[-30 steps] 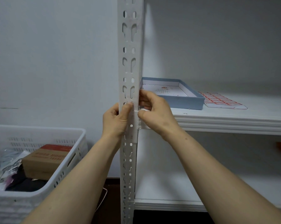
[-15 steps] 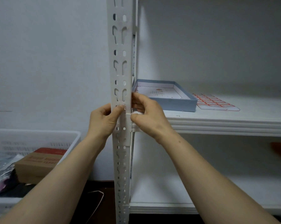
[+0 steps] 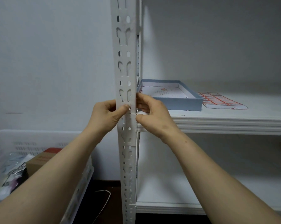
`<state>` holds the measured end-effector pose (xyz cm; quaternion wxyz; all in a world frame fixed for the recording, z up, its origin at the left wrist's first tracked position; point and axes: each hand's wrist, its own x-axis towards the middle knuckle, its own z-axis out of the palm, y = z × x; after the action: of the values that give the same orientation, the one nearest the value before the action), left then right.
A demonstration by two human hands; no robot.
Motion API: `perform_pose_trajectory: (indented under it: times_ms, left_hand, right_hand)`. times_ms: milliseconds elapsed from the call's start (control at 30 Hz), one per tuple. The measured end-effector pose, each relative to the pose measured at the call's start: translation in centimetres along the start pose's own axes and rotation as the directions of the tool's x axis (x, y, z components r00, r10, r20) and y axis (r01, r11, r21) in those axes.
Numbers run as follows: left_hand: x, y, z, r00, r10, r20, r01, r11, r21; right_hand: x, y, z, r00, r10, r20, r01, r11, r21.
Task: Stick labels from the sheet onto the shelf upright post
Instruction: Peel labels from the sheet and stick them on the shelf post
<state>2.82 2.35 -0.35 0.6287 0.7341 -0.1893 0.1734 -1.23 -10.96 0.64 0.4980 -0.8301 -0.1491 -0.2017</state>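
Observation:
The white perforated shelf upright post (image 3: pixel 125 65) runs top to bottom through the middle of the view. My left hand (image 3: pixel 104 116) curls round it from the left, with its thumb pressing the post's front face. My right hand (image 3: pixel 152 115) curls round the post's right edge at the same height, thumb tip against the post. A thin white edge (image 3: pixel 133 113) shows between the two thumbs; whether it is a label I cannot tell. The label sheet (image 3: pixel 220 101), with rows of red-bordered labels, lies flat on the upper shelf (image 3: pixel 233 120) to the right.
A shallow blue box (image 3: pixel 191 103) with a printed sheet inside sits on the upper shelf beside the post. A lower shelf board (image 3: pixel 201 191) lies below. At the left stands a white plastic crate (image 3: pixel 81 180) holding a cardboard box (image 3: pixel 39 160) and bags.
Both hands stay at the same spot on the post. The view has shifted slightly, so the post sits a little further left than a second ago.

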Motion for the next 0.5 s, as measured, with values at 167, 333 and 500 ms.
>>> perform_pose_trajectory:
  times_ms: [167, 333, 500]
  left_hand:
    - [0.03, 0.0, 0.19, 1.0, 0.012, -0.014, -0.012, 1.0, 0.015]
    - [-0.11, 0.09, 0.52, 0.999, 0.015, -0.033, -0.014, 1.0, 0.02]
    - [-0.19, -0.01, 0.47, 0.999, -0.012, -0.034, 0.011, 1.0, -0.014]
  right_hand:
    - [0.01, 0.1, -0.25, 1.0, -0.002, 0.01, 0.003, 1.0, -0.014]
    - [0.12, 0.29, -0.08, 1.0, 0.006, 0.009, -0.006, 1.0, -0.024]
    - [0.03, 0.18, -0.2, 1.0, 0.004, 0.018, -0.003, 1.0, -0.017]
